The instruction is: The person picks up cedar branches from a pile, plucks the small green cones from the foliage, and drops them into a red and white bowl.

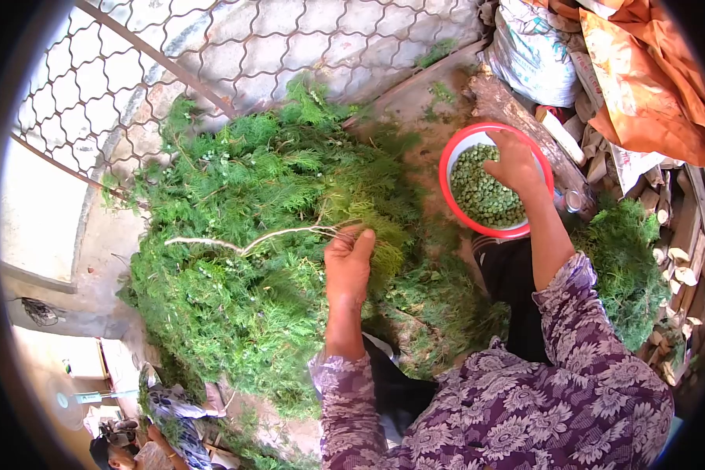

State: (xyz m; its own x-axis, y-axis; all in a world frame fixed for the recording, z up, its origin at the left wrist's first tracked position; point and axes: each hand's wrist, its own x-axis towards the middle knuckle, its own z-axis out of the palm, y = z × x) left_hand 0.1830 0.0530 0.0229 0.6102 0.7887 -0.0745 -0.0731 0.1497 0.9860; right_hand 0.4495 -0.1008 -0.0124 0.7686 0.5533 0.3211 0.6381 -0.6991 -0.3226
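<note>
Closest to the camera are the purple flowered sleeves (525, 392), both arms reaching out. The left hand (348, 262) lies on the big heap of green branches (258, 235), fingers together and curled around a thin pale stem (251, 241) that runs off to the left. Looks like a loose pinch on it rather than a hard grip.

The right hand (515, 163) is further out, over the red bowl (456, 160), fingers bunched and pointing down into the green seeds (482, 192). Can't tell if it's holding any or has just let go.

Progress-wise I'd say roughly midway at best: the bowl has a decent layer of seeds covering the bottom, not heaped. The main pile is still huge though, and there's a smaller clump of greenery (623, 262) on the right by the bowl, maybe the stripped stuff, hard to say. Beyond all that are a wire fence (211, 55) and some sacks (533, 47).
</note>
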